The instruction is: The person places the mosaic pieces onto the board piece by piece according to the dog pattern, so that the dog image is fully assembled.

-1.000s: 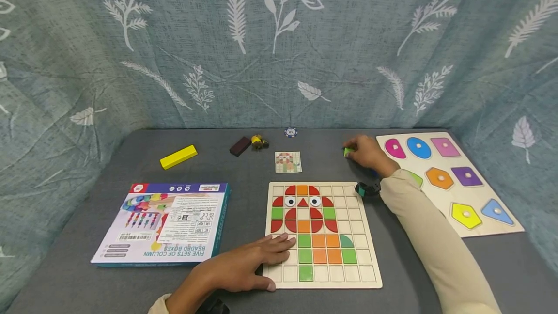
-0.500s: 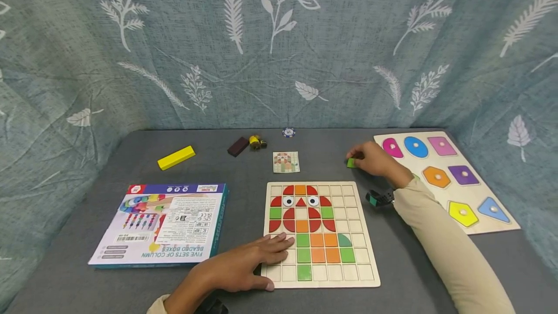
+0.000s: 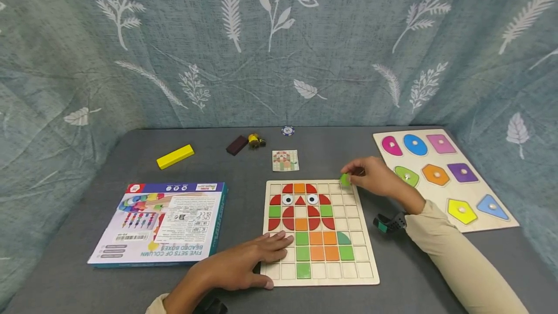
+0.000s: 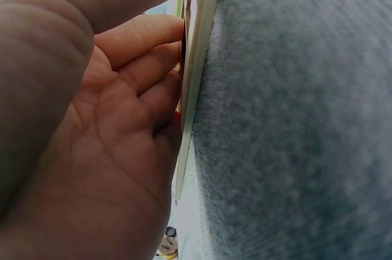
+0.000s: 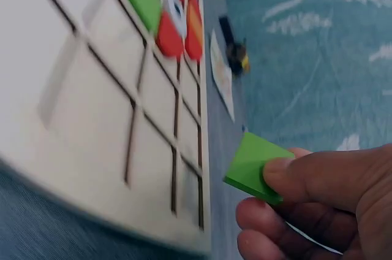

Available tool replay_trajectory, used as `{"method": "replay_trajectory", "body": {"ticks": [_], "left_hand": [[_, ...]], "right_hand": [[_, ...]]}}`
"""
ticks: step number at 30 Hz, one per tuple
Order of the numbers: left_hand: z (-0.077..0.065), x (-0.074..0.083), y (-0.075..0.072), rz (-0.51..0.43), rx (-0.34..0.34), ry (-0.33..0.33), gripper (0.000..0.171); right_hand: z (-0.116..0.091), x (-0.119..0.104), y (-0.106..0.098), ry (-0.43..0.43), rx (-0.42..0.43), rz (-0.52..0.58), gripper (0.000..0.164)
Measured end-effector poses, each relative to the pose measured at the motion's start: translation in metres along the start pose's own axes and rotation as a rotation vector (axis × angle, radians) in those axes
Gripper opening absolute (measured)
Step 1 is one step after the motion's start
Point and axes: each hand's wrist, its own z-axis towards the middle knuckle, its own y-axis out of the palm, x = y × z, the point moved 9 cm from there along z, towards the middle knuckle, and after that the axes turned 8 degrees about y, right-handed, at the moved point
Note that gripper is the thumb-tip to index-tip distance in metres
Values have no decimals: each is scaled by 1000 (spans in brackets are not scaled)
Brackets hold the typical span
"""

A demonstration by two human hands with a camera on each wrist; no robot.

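Note:
A wooden grid board [image 3: 364,270] lies in front of me, with red, orange and green tiles forming an owl-like figure. My left hand [image 3: 241,266] rests on its lower left part, fingers extended and thumb at the front edge. In the head view, my right hand [image 3: 376,176] is over the board's far right corner and pinches a green square tile [image 3: 345,180] between thumb and fingers. The right wrist view has this green tile [image 5: 252,165] tilted beside the grid. A small picture card [image 3: 285,160] with a similar owl lies beyond the board.
At the left is a beaded-column box [image 3: 157,224], with a yellow block [image 3: 175,157] behind it. Farther back are a dark brown block [image 3: 237,145], a small yellow-and-black figure [image 3: 256,140] and a poker chip [image 3: 287,131]. A shape puzzle [image 3: 429,195] lies at the right.
My right hand has brought the green tile toward me, from the back of the table to the board's far right corner. My left hand stays in place on the board.

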Motion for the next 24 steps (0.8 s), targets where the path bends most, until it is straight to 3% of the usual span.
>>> {"method": "replay_trajectory", "body": {"ticks": [12, 24], "left_hand": [[0, 0, 0, -6, -2, -10, 64], [-1, 3, -2, -11, -7, -15, 64]], "right_hand": [[-45, -24, 32, -93, -198, 66, 14], [-75, -29, 53, -117, -362, 215, 14]]}}
